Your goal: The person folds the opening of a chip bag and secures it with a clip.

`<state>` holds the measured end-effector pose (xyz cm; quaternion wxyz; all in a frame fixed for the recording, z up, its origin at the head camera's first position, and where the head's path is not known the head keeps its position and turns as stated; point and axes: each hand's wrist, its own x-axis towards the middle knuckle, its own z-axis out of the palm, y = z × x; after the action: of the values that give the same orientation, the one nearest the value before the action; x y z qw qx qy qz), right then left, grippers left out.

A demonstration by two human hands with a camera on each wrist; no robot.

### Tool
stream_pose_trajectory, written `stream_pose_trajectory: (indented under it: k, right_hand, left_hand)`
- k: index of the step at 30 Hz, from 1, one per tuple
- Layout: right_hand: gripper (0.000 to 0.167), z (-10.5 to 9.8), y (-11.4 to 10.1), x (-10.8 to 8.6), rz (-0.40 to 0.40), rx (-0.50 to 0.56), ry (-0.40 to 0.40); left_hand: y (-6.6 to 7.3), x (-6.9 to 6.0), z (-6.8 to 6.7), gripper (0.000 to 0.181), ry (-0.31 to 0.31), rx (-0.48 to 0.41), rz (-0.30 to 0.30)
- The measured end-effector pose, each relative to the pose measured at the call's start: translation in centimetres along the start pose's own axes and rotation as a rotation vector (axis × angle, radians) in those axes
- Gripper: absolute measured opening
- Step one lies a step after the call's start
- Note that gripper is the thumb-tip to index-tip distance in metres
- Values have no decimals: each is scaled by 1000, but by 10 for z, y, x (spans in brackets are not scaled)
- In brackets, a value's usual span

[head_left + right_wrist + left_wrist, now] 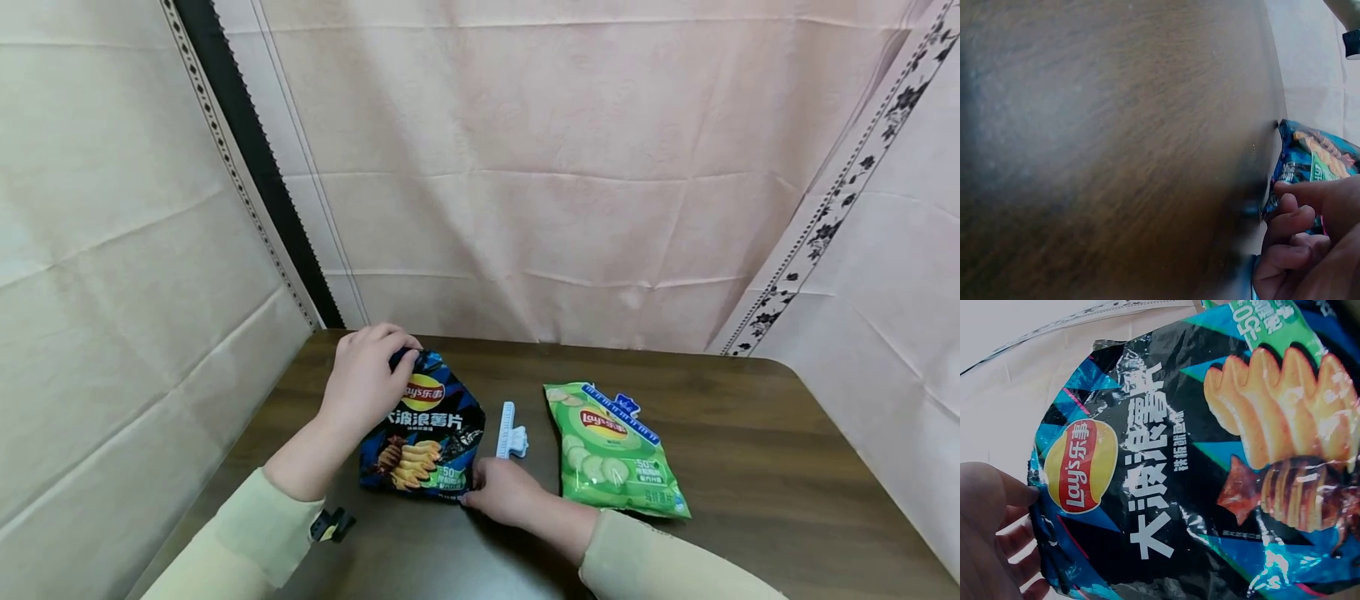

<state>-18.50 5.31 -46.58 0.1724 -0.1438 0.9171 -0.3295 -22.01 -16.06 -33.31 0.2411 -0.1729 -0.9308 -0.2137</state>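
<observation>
A black and blue chip bag (pixel 423 421) stands on the brown table, left of the middle, its front toward the head camera. The left hand (pixel 367 375) grips its top left edge; in the left wrist view that hand (pixel 997 531) pinches the bag (pixel 1166 456) with the thumb in front and the fingers behind. At the bag's lower right corner the right hand (pixel 510 493) pinches the edge; the right wrist view shows this hand (pixel 1316 237) with thumb and finger at the bag's corner (pixel 1297 162). A light blue clip (pixel 507 433) lies just beyond the right hand.
To the right, a green chip bag (pixel 615 454) lies on the table (pixel 757 467), a dark blue clip (pixel 626 417) across its top edge. Pale cloth (pixel 525 167) hangs behind the table and at both sides.
</observation>
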Motion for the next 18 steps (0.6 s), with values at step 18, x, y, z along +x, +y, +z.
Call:
stream_pose_trajectory:
  k: [18]
  right_hand:
    - [19,1,-4,3,50,-106,47]
  left_hand:
    - [1,-7,-8,13,-20,10,94]
